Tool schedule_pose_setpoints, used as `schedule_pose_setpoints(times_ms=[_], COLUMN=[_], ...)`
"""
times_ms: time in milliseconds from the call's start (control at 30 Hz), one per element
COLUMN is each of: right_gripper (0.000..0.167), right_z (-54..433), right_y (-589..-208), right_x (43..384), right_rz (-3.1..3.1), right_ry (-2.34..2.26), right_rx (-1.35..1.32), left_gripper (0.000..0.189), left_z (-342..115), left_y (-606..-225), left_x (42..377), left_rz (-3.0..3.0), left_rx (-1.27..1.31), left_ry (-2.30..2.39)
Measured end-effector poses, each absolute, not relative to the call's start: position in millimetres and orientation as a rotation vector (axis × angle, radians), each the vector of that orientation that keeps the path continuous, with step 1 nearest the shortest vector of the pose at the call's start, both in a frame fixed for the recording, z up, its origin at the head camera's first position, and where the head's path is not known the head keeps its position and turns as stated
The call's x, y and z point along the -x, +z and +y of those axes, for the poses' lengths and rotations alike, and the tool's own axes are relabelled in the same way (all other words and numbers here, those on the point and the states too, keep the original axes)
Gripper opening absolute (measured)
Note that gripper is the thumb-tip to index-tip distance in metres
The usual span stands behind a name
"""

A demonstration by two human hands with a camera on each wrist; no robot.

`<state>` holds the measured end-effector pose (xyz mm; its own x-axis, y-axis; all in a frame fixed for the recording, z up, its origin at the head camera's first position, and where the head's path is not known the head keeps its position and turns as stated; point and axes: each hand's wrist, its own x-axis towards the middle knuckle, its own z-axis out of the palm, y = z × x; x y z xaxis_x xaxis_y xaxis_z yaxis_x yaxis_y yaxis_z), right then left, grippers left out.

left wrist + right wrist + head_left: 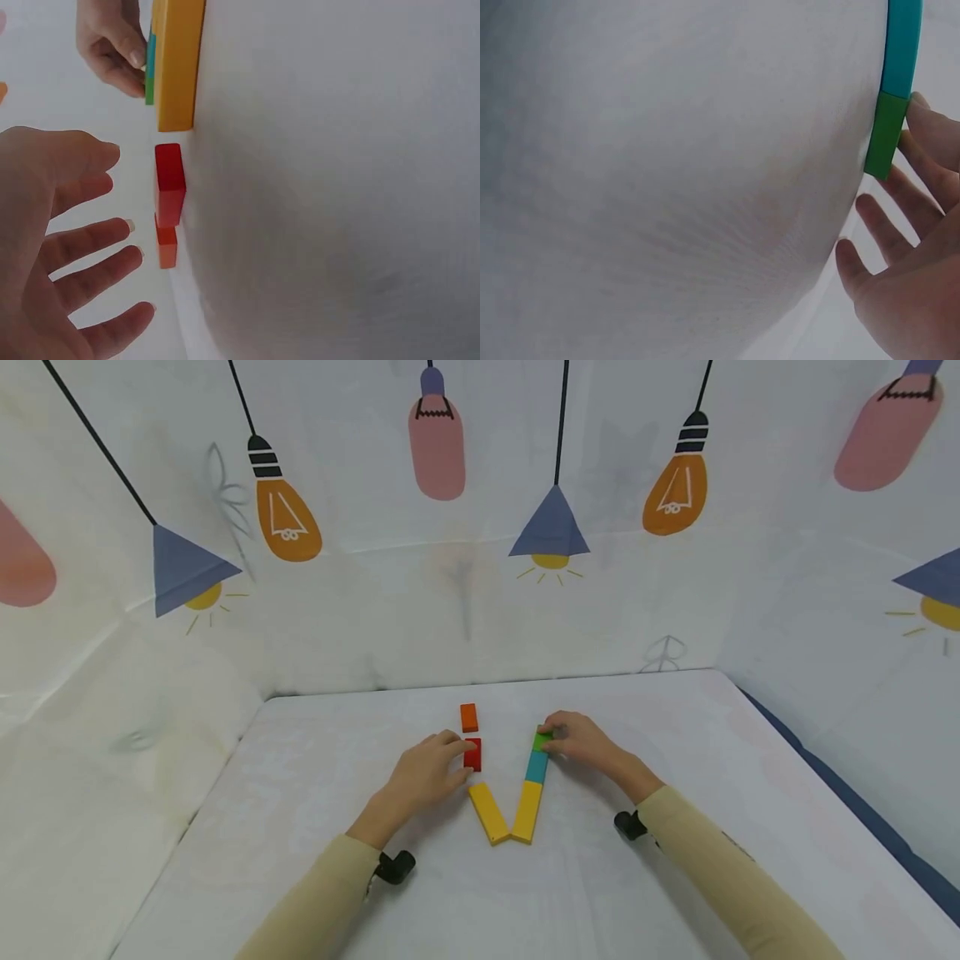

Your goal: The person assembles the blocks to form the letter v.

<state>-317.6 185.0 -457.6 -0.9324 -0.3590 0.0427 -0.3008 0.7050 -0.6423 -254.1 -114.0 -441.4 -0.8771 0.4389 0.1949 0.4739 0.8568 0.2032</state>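
In the head view my left hand [426, 774] is held around a red block [473, 755]. The left wrist view shows its fingers loosely bent and apart from that block. Beyond it lies an orange block [468, 717]. My right hand [584, 741] has its thumb and fingers at a green block [541, 742], pinching it, though the fingertips are partly hidden behind the block in the right wrist view. The green block meets the end of a teal block [536, 767]. Two yellow blocks, the left one [489, 813] and right one [527, 812], form a V.
The blocks lie on a white-covered table [300, 860]. A white backdrop [360, 610] printed with lamps stands behind it. A black wrist device [394, 867] is on the left arm and another [630, 825] on the right. A small gap separates the red and orange blocks.
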Motion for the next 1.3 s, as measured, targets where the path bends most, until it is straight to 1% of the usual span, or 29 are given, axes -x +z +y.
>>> schedule_pose_setpoints(times_ms=[600, 1133, 1300], right_gripper=[0.031, 0.032, 0.032], right_z=[181, 181, 184], right_y=[-458, -457, -458], right_x=[317, 319, 319], right_rz=[2.811, 2.816, 2.822], right_ry=[-1.042, -1.045, -1.037], right_rx=[0.564, 0.576, 0.567], left_gripper=[0.041, 0.042, 0.043], left_z=[-119, -115, -111], left_y=[-457, -455, -451], left_x=[268, 279, 286], left_rz=[-2.962, -3.035, -3.060], left_rx=[0.729, 0.705, 0.752], left_ry=[-0.445, -0.465, -0.458])
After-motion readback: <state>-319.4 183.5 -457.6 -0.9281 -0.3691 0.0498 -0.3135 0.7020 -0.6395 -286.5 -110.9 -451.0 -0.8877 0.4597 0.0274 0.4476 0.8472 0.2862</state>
